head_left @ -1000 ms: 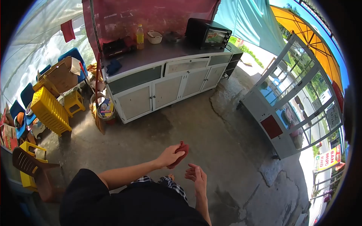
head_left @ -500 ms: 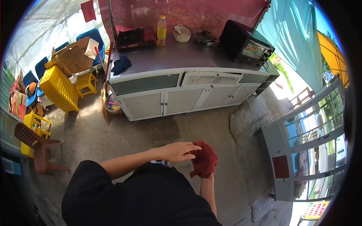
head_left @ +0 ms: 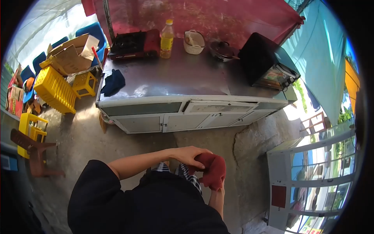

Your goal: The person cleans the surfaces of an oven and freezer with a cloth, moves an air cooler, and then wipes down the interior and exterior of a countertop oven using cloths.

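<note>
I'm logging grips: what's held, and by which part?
The left hand grips a red cloth by its left edge. It covers most of the right hand, hiding that grip.

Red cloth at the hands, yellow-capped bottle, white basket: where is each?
Red cloth (head_left: 214, 169), head view: its crumpled middle.
Yellow-capped bottle (head_left: 166, 43), head view: its label.
White basket (head_left: 193, 49), head view: its front wall.

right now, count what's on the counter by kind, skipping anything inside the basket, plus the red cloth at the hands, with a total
Stove: 1
Bottle: 1
Basket: 1
Lidded pan: 1
Oven: 1
Cloths: 2 (dark blue cloth, red cloth)
Total: 7
</note>
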The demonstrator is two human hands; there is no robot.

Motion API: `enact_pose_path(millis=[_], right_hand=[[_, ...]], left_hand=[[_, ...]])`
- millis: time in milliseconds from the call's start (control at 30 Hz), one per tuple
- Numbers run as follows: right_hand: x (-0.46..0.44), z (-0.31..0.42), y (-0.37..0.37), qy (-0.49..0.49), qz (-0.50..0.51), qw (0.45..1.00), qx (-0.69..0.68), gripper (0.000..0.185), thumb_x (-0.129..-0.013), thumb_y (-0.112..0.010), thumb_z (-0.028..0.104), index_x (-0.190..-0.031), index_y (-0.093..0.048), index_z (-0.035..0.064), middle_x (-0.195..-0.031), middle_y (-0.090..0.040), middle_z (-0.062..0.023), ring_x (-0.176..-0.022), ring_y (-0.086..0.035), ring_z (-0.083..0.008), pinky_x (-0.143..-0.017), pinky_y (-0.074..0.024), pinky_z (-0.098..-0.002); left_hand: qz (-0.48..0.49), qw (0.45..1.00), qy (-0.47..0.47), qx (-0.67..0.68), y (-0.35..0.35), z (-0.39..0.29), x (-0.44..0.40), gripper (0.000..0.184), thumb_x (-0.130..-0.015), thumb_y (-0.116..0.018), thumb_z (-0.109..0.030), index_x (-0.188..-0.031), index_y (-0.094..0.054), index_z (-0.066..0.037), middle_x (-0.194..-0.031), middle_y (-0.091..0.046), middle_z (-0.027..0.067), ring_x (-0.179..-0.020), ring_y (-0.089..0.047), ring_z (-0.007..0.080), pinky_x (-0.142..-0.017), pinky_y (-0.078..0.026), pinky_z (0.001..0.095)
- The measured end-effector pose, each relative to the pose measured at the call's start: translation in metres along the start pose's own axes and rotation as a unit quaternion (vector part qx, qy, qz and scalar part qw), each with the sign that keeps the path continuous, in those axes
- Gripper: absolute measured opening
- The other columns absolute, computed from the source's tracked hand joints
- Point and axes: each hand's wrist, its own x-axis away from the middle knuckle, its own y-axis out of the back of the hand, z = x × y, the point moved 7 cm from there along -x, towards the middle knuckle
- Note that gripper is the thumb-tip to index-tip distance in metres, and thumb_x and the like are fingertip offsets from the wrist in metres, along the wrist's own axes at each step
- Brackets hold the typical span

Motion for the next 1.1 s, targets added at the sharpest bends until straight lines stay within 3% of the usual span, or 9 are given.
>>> enact_pose_path(millis=[200, 333, 400, 500, 600, 767, 867, 933, 1100], right_hand=[[-0.063, 0.066, -0.048, -0.102, 0.115, 0.985, 0.079, 0.029, -0.096, -0.054, 0.016, -0.120, -0.060, -0.0012, -0.099, -0.066, -0.0045, -0.083, -0.062, -0.0127, -0.071, -0.0499, -0.0259], [-0.116, 0.079, -0.082, -0.120, 0.325, 0.904, 0.249, 0.029, -0.098, -0.046, 0.016, -0.118, -0.060, 0.0005, -0.094, -0.067, -0.0071, -0.085, -0.064, -0.0165, -0.074, -0.0499, -0.0300], [-0.138, 0.087, -0.110, 0.178, 0.452, 0.779, 0.397, 0.028, -0.097, -0.048, 0.016, -0.119, -0.061, 0.0040, -0.100, -0.066, -0.0092, -0.092, -0.063, -0.0230, -0.081, -0.0490, -0.0337], [-0.173, 0.081, -0.141, 0.050, 0.572, 0.724, 0.382, 0.028, -0.095, -0.049, 0.016, -0.119, -0.062, 0.0086, -0.109, -0.064, -0.0108, -0.101, -0.061, -0.0287, -0.087, -0.0473, -0.0368], [-0.226, 0.077, -0.193, 0.063, 0.555, 0.703, 0.440, 0.028, -0.095, -0.050, 0.015, -0.119, -0.063, 0.0124, -0.109, -0.063, -0.0107, -0.100, -0.061, -0.0297, -0.088, -0.0479, -0.0388], [-0.273, 0.071, -0.375, 0.355, 0.482, 0.680, 0.423, 0.032, -0.093, -0.054, 0.014, -0.121, -0.066, 0.0209, -0.114, -0.059, -0.0065, -0.104, -0.056, -0.0276, -0.089, -0.0473, -0.0395], [-0.294, 0.045, -0.489, 0.539, 0.369, 0.647, 0.393, 0.038, -0.089, -0.057, 0.013, -0.123, -0.065, 0.0271, -0.128, -0.056, -0.0037, -0.115, -0.052, -0.0246, -0.099, -0.0390, -0.0454], [-0.310, 0.008, -0.536, 0.513, 0.334, 0.619, 0.492, 0.039, -0.091, -0.057, 0.031, -0.130, -0.059, 0.0345, -0.127, -0.056, -0.0029, -0.118, -0.051, -0.0235, -0.102, -0.0331, -0.0526], [-0.312, -0.022, -0.504, 0.436, 0.296, 0.656, 0.540, 0.034, -0.090, -0.059, 0.035, -0.124, -0.063, 0.0350, -0.111, -0.057, -0.0024, -0.105, -0.052, -0.0221, -0.092, -0.0366, -0.0455]], left_hand=[[-0.092, 0.952, 0.098, 0.273, 0.015, 0.041, 0.018, 0.052, -0.089, -0.070, -0.031, -0.131, -0.055, -0.004, -0.109, -0.066, 0.0075, -0.095, -0.061, 0.0135, -0.083, -0.051, 0.0285], [-0.262, 0.872, 0.110, 0.398, 0.040, 0.066, 0.048, 0.036, -0.089, -0.069, -0.017, -0.121, -0.062, -0.003, -0.103, -0.067, 0.0035, -0.089, -0.060, 0.0083, -0.075, -0.052, 0.0244], [-0.301, 0.858, 0.132, 0.395, 0.055, 0.048, 0.073, 0.037, -0.089, -0.069, -0.017, -0.122, -0.062, -0.003, -0.104, -0.067, 0.0028, -0.090, -0.060, 0.0074, -0.076, -0.051, 0.0238], [-0.406, 0.829, 0.130, 0.362, 0.062, 0.067, 0.104, 0.042, -0.089, -0.069, -0.016, -0.127, -0.060, -0.001, -0.106, -0.067, 0.0038, -0.091, -0.062, 0.0102, -0.080, -0.052, 0.0254], [-0.535, 0.726, 0.106, 0.419, 0.056, 0.077, 0.149, 0.043, -0.089, -0.068, -0.015, -0.127, -0.058, 0.001, -0.109, -0.067, 0.0066, -0.095, -0.063, 0.0129, -0.081, -0.054, 0.0272], [-0.702, 0.524, 0.083, 0.475, 0.035, 0.093, 0.230, 0.032, -0.092, -0.064, -0.017, -0.118, -0.058, 0.000, -0.102, -0.066, 0.0102, -0.087, -0.066, 0.0201, -0.078, -0.058, 0.0345], [-0.722, 0.496, 0.128, 0.465, 0.041, 0.102, 0.269, 0.035, -0.092, -0.063, -0.022, -0.119, -0.058, 0.000, -0.099, -0.066, 0.0103, -0.080, -0.067, 0.0204, -0.072, -0.058, 0.0337], [-0.713, 0.519, 0.151, 0.447, 0.065, 0.091, 0.285, 0.037, -0.092, -0.063, -0.024, -0.120, -0.057, -0.001, -0.100, -0.066, 0.0111, -0.077, -0.066, 0.0203, -0.068, -0.057, 0.0333], [-0.774, 0.476, 0.161, 0.385, 0.133, 0.067, 0.328, 0.033, -0.093, -0.063, -0.022, -0.117, -0.057, 0.000, -0.095, -0.066, 0.0100, -0.071, -0.064, 0.0167, -0.062, -0.055, 0.0299]])
